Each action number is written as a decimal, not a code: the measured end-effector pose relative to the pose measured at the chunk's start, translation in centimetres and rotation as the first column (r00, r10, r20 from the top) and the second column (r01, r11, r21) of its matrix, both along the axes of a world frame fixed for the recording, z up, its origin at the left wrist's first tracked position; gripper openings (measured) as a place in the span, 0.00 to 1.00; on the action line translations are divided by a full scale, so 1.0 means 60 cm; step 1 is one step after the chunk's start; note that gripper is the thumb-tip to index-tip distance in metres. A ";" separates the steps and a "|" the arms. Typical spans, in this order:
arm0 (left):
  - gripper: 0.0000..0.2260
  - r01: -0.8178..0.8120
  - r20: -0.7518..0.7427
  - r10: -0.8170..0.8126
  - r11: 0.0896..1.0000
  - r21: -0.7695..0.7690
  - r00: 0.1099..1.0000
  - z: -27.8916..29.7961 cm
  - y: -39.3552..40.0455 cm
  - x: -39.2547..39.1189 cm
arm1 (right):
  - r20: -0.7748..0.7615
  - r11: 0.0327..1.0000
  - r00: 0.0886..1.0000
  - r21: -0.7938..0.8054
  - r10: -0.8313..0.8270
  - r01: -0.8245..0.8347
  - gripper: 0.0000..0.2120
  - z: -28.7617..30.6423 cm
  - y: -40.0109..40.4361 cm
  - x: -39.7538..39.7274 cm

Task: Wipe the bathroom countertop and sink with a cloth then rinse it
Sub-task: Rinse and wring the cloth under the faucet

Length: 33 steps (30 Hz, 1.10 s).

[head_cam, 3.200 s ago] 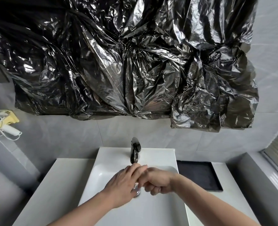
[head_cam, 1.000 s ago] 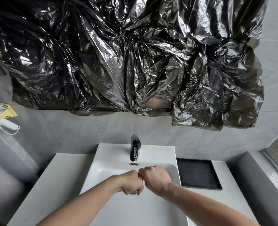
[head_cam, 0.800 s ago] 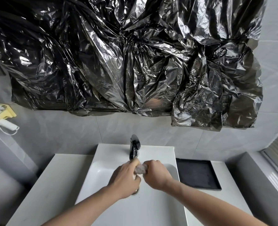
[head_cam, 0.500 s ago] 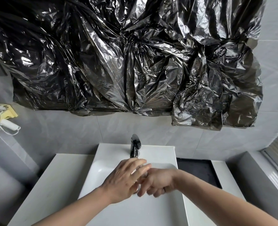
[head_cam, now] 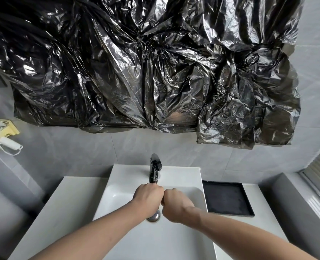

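Both of my hands are clenched into fists, knuckle to knuckle, over the white sink basin (head_cam: 181,239), just below the spout of the black faucet (head_cam: 155,169). My left hand (head_cam: 148,198) is on the left and my right hand (head_cam: 176,205) touches it on the right. The small grey cloth is squeezed between the two fists and is hidden inside them. The chrome drain (head_cam: 153,218) shows just under my left wrist. I cannot tell whether water is running.
White countertop (head_cam: 65,205) lies left of the basin. A black tray (head_cam: 227,198) sits on the counter to the right. Crumpled black plastic sheeting (head_cam: 136,72) covers the wall above. A white hair dryer (head_cam: 4,142) hangs at the far left. A grey ledge (head_cam: 294,207) runs along the right.
Half a second ago my left hand lay open over my right. Now both are closed into fists side by side, slightly farther back under the spout.
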State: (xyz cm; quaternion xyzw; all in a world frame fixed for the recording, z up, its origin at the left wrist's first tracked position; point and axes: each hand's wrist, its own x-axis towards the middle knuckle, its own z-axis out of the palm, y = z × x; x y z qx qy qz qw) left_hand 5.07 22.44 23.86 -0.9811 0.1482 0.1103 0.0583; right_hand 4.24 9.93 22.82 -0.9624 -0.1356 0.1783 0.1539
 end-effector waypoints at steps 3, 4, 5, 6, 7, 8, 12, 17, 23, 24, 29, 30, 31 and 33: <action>0.11 -0.128 -0.123 0.117 0.988 -0.090 0.986 -0.010 -0.008 -0.003 | 0.050 0.994 0.997 -0.098 0.053 -0.048 0.12 -0.014 -0.003 0.002; 0.08 -0.183 -0.168 0.162 0.975 -0.122 0.972 -0.014 -0.009 -0.004 | 0.072 0.991 0.995 -0.115 0.072 -0.063 0.12 -0.020 -0.004 0.004; 0.07 -0.245 -0.218 0.208 0.956 -0.158 0.953 -0.021 -0.008 -0.002 | 0.082 0.988 0.993 -0.131 0.089 -0.078 0.13 -0.023 -0.005 0.004; 0.07 -0.304 -0.279 0.246 0.933 -0.190 0.928 -0.028 -0.007 -0.001 | 0.090 0.985 0.990 -0.142 0.110 -0.097 0.14 -0.027 -0.007 0.006; 0.07 -0.353 -0.347 0.268 0.911 -0.212 0.899 -0.035 -0.006 0.001 | 0.094 0.982 0.988 -0.152 0.126 -0.111 0.14 -0.028 -0.007 0.005; 0.06 -0.387 -0.405 0.274 0.892 -0.232 0.873 -0.039 -0.004 0.001 | 0.102 0.979 0.984 -0.159 0.146 -0.129 0.13 -0.029 -0.008 0.005; 0.04 -0.451 -0.482 0.266 0.833 -0.321 0.835 -0.037 0.004 -0.002 | 0.157 0.974 0.966 -0.129 0.204 -0.185 0.13 -0.024 -0.010 0.007; 0.06 -0.397 -0.335 0.258 0.793 -0.463 0.906 -0.022 0.013 -0.006 | 0.308 0.987 0.950 0.128 0.055 -0.099 0.10 -0.034 -0.014 0.011; 0.22 -0.112 0.047 0.203 0.703 -0.703 0.978 -0.004 0.045 -0.039 | 0.130 0.951 0.991 0.300 0.035 -0.073 0.13 -0.003 -0.043 0.010; 0.24 0.042 0.183 0.120 0.717 -0.695 0.976 0.000 0.053 -0.047 | 0.036 0.930 0.999 0.367 0.015 -0.027 0.14 0.002 -0.049 0.010; 0.32 0.469 0.367 -0.333 0.790 -0.394 0.869 -0.027 0.079 -0.071 | -0.569 0.781 0.818 0.546 0.078 0.305 0.18 0.044 -0.055 0.006; 0.33 0.472 0.341 -0.355 0.800 -0.370 0.870 -0.034 0.079 -0.070 | -0.621 0.786 0.772 0.542 0.135 0.297 0.18 0.052 -0.051 0.004; 0.33 0.463 0.319 -0.358 0.804 -0.372 0.878 -0.037 0.079 -0.067 | -0.656 0.792 0.731 0.541 0.188 0.283 0.19 0.056 -0.045 0.002; 0.33 0.442 0.319 -0.331 0.803 -0.398 0.888 -0.036 0.075 -0.059 | -0.699 0.795 0.670 0.543 0.250 0.270 0.19 0.068 -0.032 -0.005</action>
